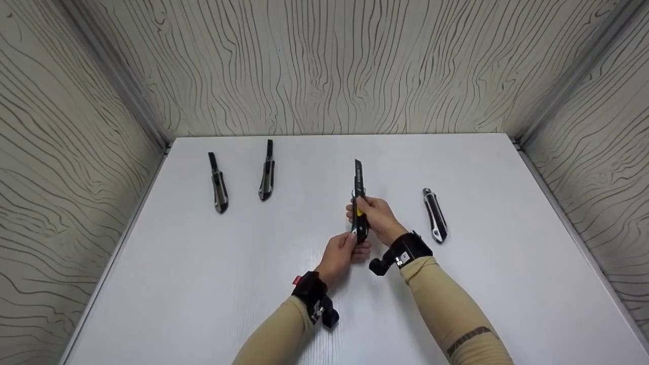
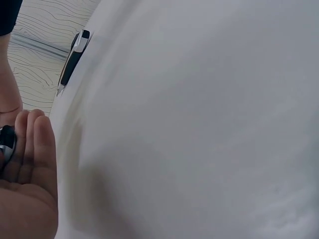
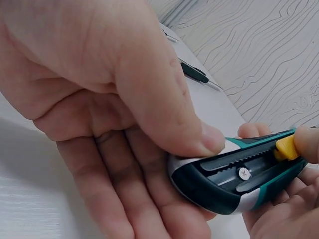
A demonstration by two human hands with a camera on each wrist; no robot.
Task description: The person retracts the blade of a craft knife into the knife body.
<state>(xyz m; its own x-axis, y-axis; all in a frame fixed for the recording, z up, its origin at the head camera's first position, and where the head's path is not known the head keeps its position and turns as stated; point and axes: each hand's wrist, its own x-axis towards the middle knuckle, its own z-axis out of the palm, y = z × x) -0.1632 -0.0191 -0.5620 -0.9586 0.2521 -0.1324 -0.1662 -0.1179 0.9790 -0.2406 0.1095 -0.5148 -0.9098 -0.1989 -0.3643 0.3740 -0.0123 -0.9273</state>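
A utility knife (image 1: 361, 223) in black, green and silver is held above the middle of the table, its dark blade (image 1: 358, 171) extended away from me. My right hand (image 1: 381, 217) grips the handle from the right, its thumb on the yellow slider (image 3: 286, 148). At the butt end, my left hand (image 1: 340, 255) pinches the handle between thumb and fingers. The right wrist view shows that left thumb (image 3: 212, 138) on the silver edge. Only the handle's end (image 2: 7, 142) shows in the left wrist view.
Two utility knives, one at far left (image 1: 219, 191) and one beside it (image 1: 267, 178), lie on the white table (image 1: 213, 284) with blades out. Another knife (image 1: 436, 217) lies right of my hands, no blade showing. Wood-patterned panels (image 1: 324, 66) enclose the back and sides.
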